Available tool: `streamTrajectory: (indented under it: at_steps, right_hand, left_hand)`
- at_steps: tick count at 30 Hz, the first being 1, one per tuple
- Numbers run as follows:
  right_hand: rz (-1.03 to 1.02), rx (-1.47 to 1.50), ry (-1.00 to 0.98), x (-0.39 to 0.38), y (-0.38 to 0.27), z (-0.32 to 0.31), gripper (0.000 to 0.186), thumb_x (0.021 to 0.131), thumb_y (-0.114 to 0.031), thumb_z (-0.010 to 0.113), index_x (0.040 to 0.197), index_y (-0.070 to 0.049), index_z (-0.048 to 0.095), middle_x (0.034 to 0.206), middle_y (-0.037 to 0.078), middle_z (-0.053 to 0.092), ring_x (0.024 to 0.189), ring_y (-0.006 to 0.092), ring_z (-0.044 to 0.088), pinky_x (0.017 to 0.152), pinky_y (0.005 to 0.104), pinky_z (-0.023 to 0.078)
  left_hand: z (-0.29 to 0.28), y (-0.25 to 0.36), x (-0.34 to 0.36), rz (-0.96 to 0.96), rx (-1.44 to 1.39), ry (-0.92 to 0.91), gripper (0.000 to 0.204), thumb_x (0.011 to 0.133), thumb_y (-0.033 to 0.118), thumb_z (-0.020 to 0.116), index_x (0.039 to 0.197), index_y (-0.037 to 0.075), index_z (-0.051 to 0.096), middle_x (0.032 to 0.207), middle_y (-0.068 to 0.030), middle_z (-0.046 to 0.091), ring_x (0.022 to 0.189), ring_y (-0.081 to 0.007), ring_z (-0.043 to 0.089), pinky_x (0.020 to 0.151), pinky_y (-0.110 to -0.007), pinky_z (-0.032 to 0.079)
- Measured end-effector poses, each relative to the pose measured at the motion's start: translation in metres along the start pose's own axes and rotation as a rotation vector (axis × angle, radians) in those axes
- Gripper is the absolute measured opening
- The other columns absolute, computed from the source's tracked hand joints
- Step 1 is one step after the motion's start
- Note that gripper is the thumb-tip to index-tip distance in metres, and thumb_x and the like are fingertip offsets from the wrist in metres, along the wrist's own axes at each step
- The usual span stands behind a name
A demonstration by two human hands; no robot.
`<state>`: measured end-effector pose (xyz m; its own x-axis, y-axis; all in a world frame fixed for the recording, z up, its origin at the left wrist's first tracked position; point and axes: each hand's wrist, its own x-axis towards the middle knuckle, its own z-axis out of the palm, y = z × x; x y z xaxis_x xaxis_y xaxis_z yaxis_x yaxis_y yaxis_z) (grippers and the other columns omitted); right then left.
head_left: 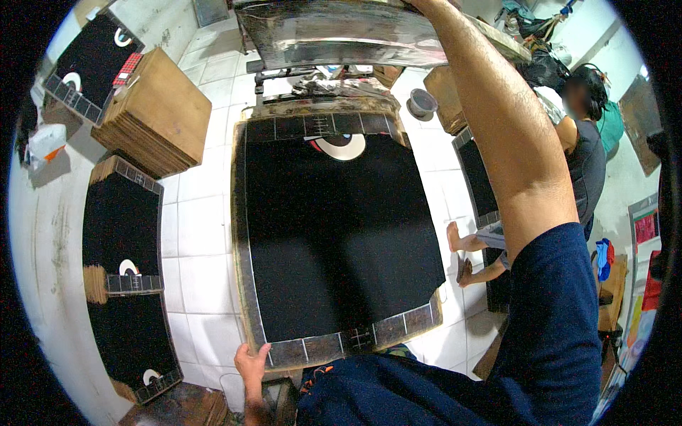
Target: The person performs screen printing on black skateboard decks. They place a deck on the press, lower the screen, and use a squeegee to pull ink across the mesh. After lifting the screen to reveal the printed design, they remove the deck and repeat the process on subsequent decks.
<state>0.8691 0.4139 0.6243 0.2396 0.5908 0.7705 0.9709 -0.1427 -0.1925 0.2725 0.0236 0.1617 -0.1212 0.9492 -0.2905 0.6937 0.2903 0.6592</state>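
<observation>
A black cloth panel (341,227) lies flat on a board with a worn, marked border (312,349) in front of me. On its far edge is a round white, black and red print (341,148). My left hand (251,363) is at the board's near left corner, thumb on top and fingers along the side edge. My right arm reaches far forward over the board's right side. Only a bit of my right hand (422,3) shows at the top rim, by a raised, smeared grey frame (341,44); its fingers are cut off from view.
Brown boards (160,106) are stacked at the left. More printed black panels (122,227) lie along the left wall. A grey bucket (422,104) stands on the white tiled floor beyond. To the right, a person in dark clothing (590,156) is close by, bare feet on the floor.
</observation>
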Motion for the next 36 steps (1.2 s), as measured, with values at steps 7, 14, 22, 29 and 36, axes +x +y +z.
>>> streamTrajectory:
  at_steps: [7,14,22,29,36]
  right_hand:
    - [0.093,0.033,-0.12,0.019,-0.01,-0.006,0.04,0.082,-0.03,0.082,0.119,-0.018,0.075,0.117,0.016,0.076,0.113,0.0364,0.071,0.096,0.046,0.055]
    - [0.091,0.019,-0.137,0.034,-0.005,-0.002,0.045,0.081,-0.033,0.085,0.121,-0.017,0.075,0.119,0.017,0.076,0.115,0.0354,0.071,0.097,0.0467,0.055]
    - [-0.048,0.027,0.044,0.031,0.005,0.011,0.028,0.08,-0.017,0.061,0.105,-0.015,0.074,0.111,0.018,0.074,0.11,0.0397,0.068,0.091,0.0511,0.055]
    - [-0.072,-0.059,0.047,-0.056,0.008,0.003,0.043,0.079,-0.023,0.08,0.121,-0.018,0.073,0.117,0.01,0.074,0.117,0.03,0.066,0.101,0.0481,0.046]
    - [-0.129,0.138,-0.004,-0.251,0.011,-0.005,0.045,0.07,-0.001,0.065,0.111,-0.016,0.072,0.107,0.006,0.071,0.114,0.0306,0.061,0.106,0.05,0.039]
  left_hand:
    - [0.004,0.026,0.011,0.042,0.163,0.008,0.045,0.077,0.037,0.092,0.081,0.0,0.067,0.072,-0.0131,0.068,0.065,-0.025,0.061,0.066,-0.041,0.05]
    - [0.006,0.045,0.037,-0.016,0.077,-0.024,0.057,0.073,0.045,0.093,0.093,0.001,0.064,0.084,-0.021,0.072,0.079,-0.0403,0.07,0.075,-0.049,0.053]
    - [0.013,0.037,0.05,-0.099,0.295,-0.003,0.075,0.064,0.059,0.095,0.097,0.002,0.058,0.085,-0.0163,0.068,0.083,-0.041,0.069,0.076,-0.05,0.053]
    - [0.025,0.077,0.081,0.156,0.294,0.079,0.076,0.075,0.056,0.088,0.115,-0.002,0.06,0.109,-0.0238,0.065,0.103,-0.0427,0.064,0.091,-0.05,0.052]
    - [0.029,0.339,0.131,0.359,-1.476,-0.512,0.078,0.103,0.048,0.065,0.158,0.004,0.032,0.157,-0.0212,0.041,0.142,-0.0374,0.046,0.115,-0.054,0.04]
